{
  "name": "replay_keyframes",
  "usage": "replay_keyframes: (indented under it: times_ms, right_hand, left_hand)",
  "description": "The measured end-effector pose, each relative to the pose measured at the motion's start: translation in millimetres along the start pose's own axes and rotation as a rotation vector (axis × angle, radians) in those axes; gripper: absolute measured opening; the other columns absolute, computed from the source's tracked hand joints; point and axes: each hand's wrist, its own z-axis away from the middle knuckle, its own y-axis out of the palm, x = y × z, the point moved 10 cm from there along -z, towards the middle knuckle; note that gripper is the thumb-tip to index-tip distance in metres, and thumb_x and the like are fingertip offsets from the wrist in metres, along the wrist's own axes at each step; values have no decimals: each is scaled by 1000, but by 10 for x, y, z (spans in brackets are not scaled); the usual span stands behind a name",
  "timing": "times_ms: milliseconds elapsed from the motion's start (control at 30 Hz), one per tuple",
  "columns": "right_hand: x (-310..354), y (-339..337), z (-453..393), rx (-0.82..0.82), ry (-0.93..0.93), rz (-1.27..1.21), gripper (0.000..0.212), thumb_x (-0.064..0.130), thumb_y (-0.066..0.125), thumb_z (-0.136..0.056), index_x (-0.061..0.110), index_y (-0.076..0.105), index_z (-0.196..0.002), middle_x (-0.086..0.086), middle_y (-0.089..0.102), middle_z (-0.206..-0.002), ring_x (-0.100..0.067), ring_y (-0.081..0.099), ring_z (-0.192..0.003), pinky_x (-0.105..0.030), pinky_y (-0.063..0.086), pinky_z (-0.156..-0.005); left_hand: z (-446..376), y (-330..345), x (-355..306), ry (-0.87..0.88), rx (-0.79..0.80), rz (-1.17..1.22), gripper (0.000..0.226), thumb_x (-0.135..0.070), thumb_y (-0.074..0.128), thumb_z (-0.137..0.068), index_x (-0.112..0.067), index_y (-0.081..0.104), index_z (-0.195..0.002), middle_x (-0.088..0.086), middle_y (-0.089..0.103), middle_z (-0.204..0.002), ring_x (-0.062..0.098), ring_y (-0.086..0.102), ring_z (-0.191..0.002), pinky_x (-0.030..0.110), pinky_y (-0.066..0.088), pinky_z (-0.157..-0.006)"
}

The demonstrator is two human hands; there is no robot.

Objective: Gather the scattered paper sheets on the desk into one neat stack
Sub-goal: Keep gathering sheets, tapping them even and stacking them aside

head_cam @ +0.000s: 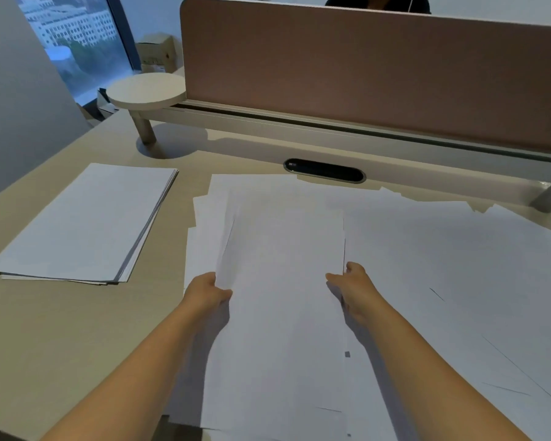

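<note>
White paper sheets (283, 281) lie mid-desk between your hands: your left hand (209, 291) pinches their left edge, your right hand (352, 283) grasps the right edge. Neat stack (83, 224) sits far left.

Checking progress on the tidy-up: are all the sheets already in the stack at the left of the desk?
No, the left hand and right hand grip a bundle of sheets apart from the stack.

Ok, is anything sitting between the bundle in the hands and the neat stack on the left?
Nothing visible. The bundle, gripped by the left hand and right hand, is separated from the neat stack only by bare desk.
</note>
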Motion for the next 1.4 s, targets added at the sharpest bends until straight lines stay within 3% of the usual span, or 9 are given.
replay_keyframes:
  times_ms: [67, 100, 233, 333, 600, 767, 900, 1300, 1400]
  right_hand:
    - [-1, 75, 41, 51, 30, -22, 6, 6, 50, -92, 10, 53, -96, -7, 55, -89, -21, 54, -72, -16, 49, -60]
    - [-20, 120, 44, 73, 39, -27, 9, 4, 50, -91, 9, 52, -84, -9, 54, -79, -18, 51, -64, -15, 48, -53]
    - [91, 216, 80, 85, -6, -24, 24, 2, 52, -90, -3, 54, -114, -17, 63, -98, -20, 57, -77, -14, 49, -54]
    - [322, 70, 144, -8, -107, -99, 28, -5, 51, -89, -4, 56, -116, -16, 62, -113, -33, 59, -103, -28, 47, -84]
    - [1084, -540, 601, -166, -345, -128, 24, -3, 57, -85, 2, 62, -108, -12, 64, -104, -26, 59, -86, -24, 50, -66]
    - [1404, -707, 833, -176, -403, -196, 31, -1, 58, -86, 1, 57, -117, -7, 58, -103, -23, 53, -90, -28, 43, -78]
    - [1481, -709, 881, -140, -442, -228, 42, 2, 62, -84, 0, 52, -125, -11, 59, -117, -27, 54, -98, -35, 45, -86]
    - [1261, -545, 840, -16, -418, -291, 28, -4, 67, -77, 11, 58, -99, -2, 63, -88, -21, 58, -80, -37, 45, -80]
    - [1318, -581, 841, -27, -441, -308, 29, -3, 66, -78, 10, 57, -102, -3, 62, -91, -23, 58, -83, -39, 46, -81]
  left_hand:
    - [25, -118, -61, 61, -56, -2, 16, 2, 55, -86, 1, 60, -102, 15, 61, -97, 27, 54, -88, 32, 40, -74]
    - [49, -162, -79, 85, -75, 36, 14, 2, 54, -86, -1, 59, -99, 14, 61, -94, 27, 55, -88, 30, 38, -74]
    - [195, -278, -187, 151, -87, 254, 18, 4, 51, -89, -5, 57, -104, 7, 60, -94, 24, 55, -89, 29, 41, -76]
    - [238, -309, -365, 204, -66, 309, 22, 3, 50, -90, -9, 56, -106, 6, 60, -100, 25, 56, -94, 31, 42, -82]
    - [471, -313, -1232, 374, 8, 388, 29, 7, 50, -86, -14, 58, -104, 9, 63, -105, 29, 59, -97, 38, 48, -84]
    - [714, -435, -1650, 465, 49, 502, 29, 11, 47, -87, -14, 56, -99, 4, 63, -91, 19, 60, -79, 28, 50, -69]
    - [786, -508, -1725, 501, 75, 547, 30, 7, 55, -86, -13, 54, -108, 6, 62, -103, 23, 61, -88, 35, 46, -80]
    - [630, -280, -1457, 441, 220, 471, 45, -1, 75, -64, -12, 61, -106, 8, 67, -104, 27, 62, -97, 38, 47, -89]
    - [609, -263, -1537, 463, 219, 498, 40, 5, 69, -73, -8, 61, -110, 11, 66, -105, 31, 60, -102, 42, 46, -97]
